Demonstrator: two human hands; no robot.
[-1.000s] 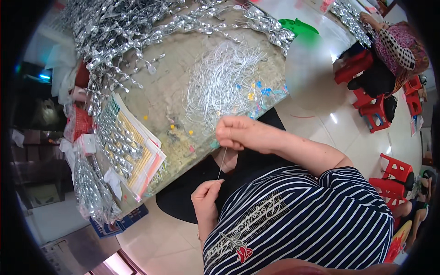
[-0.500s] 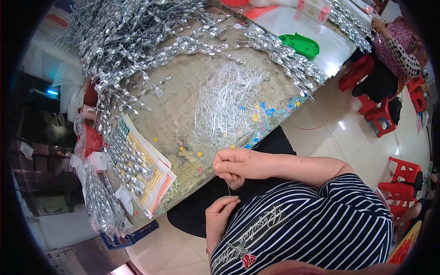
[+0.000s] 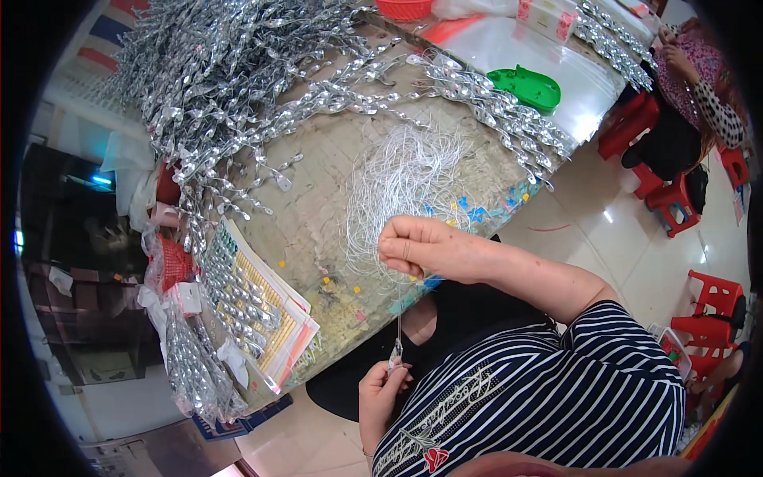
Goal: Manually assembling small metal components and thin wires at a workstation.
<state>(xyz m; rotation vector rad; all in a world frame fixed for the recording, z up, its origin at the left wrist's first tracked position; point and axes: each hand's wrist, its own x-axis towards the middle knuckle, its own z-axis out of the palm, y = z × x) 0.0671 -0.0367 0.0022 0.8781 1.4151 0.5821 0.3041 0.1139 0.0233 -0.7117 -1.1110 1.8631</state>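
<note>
My right hand (image 3: 421, 248) is closed in a pinch above the table edge, gripping a thin pale thread (image 3: 400, 314). The thread runs straight down to a small silver teardrop-shaped piece (image 3: 396, 355). My left hand (image 3: 383, 389), low in front of my striped shirt, pinches the lower end of that piece, partly hiding it. Just beyond the right hand lies a loose tangle of white thread (image 3: 409, 163) on the worn table (image 3: 310, 179).
A large heap of silver twisted strands (image 3: 230, 71) covers the far left. Strands lie on a stack of papers (image 3: 274, 310) at the left edge. A green dish (image 3: 528, 87) stands far right. Red stools (image 3: 675, 203) and another person (image 3: 691, 79) are to the right.
My right hand has risen away from my left, stretching the thread between them. A silver piece now shows above the left fingers. The whole view has shifted slightly.
</note>
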